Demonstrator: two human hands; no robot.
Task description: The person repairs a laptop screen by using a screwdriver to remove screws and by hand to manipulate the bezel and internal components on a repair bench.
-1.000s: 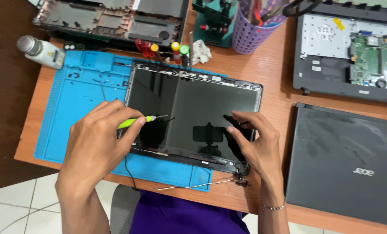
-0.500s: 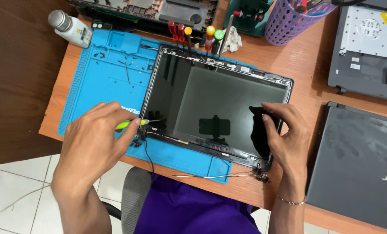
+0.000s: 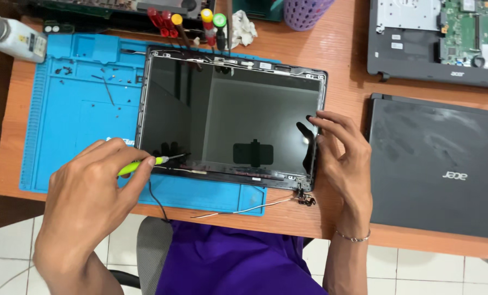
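Observation:
A bare laptop screen panel [image 3: 244,120] in its dark frame lies on a blue work mat [image 3: 74,109] on the wooden desk. My left hand [image 3: 91,191] holds a small screwdriver with a yellow-green handle [image 3: 137,165]; its tip touches the panel's lower left corner. My right hand [image 3: 339,158] rests on the panel's right edge, fingers curled over the frame near the lower right hinge [image 3: 304,196]. Thin loose cables [image 3: 238,210] trail off the panel's front edge.
A closed dark laptop [image 3: 438,164] lies at the right, an opened laptop base [image 3: 438,38] with a green board behind it. Several colour-capped screwdrivers [image 3: 189,22], a purple cup [image 3: 306,11], a white bottle [image 3: 12,35] and small screws [image 3: 69,70] sit at the back.
The view has shifted and come closer. My left hand keeps the screwdriver tip at the lower left corner; my right hand stays on the right edge of the panel.

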